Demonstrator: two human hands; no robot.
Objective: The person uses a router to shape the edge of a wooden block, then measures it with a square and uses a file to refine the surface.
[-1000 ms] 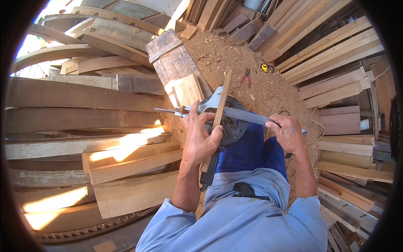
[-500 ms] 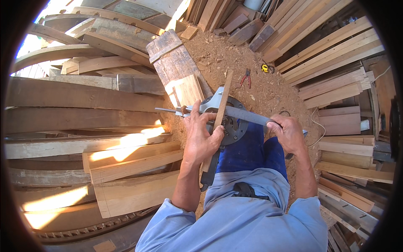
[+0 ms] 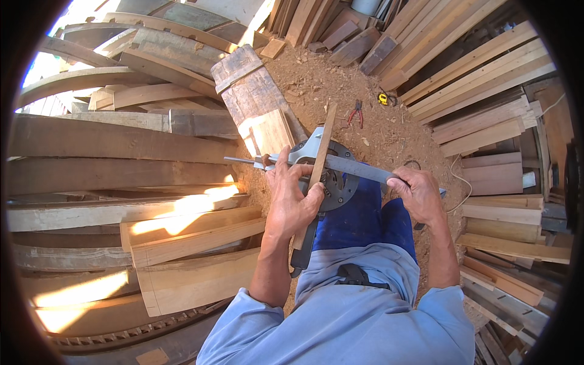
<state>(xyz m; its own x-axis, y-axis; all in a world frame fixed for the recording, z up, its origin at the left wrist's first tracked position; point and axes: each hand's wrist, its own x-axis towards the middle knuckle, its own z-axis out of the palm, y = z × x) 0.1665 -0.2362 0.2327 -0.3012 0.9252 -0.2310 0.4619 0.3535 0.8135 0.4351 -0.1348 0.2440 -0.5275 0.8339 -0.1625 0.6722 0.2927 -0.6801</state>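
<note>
My left hand is closed on a narrow wooden strip, thumb and fingers pressing it against a tool with a round black base. The strip runs slantwise across this base, under a light grey arched bracket. A black handle-like arm reaches from the base toward my body, and a thin metal rod sticks out to the left. My right hand grips the right end of a long flat grey bar that crosses the base. Whether the bar is fixed to the tool is hard to tell.
Beyond the tool lies a worn plank with a shorter board on it. Red-handled pliers and a yellow tape measure rest on the sawdust-covered ground. Timber stacks flank me on the left, and board piles on the right.
</note>
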